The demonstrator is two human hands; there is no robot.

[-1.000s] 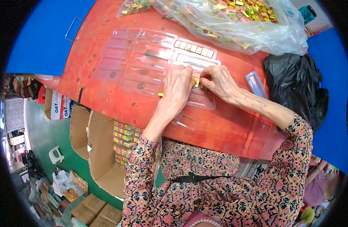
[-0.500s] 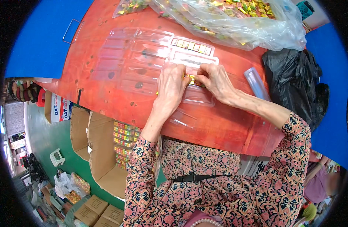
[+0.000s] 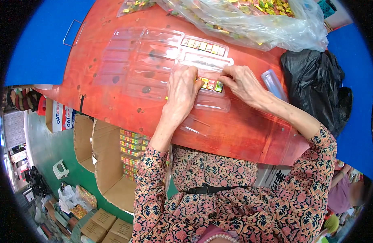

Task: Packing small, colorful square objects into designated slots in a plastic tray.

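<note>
A clear plastic blister tray (image 3: pixel 211 102) with long slots lies on the red table. A row of small colourful packets (image 3: pixel 211 84) sits at one of its slots, between my hands. My left hand (image 3: pixel 181 87) is closed at the row's left end, its thumb and fingers against the packets and hiding that end. Beside the right end, my right hand (image 3: pixel 244 83) has thumb and index finger pinched together; whether anything is between them is hidden. Farther back, another row of packets (image 3: pixel 203 46) fills a slot of the tray.
More clear trays (image 3: pixel 152 71) lie to the left. A clear plastic bag (image 3: pixel 251 34) of loose packets lies at the back. To the right are a clear plastic piece (image 3: pixel 274 84) and a black bag (image 3: pixel 312 89). Below the table edge stands an open cardboard box (image 3: pixel 107 170).
My right hand has moved slightly right, away from the row, uncovering more packets at its right end. My left hand stays at the left end. The view has shifted slightly.
</note>
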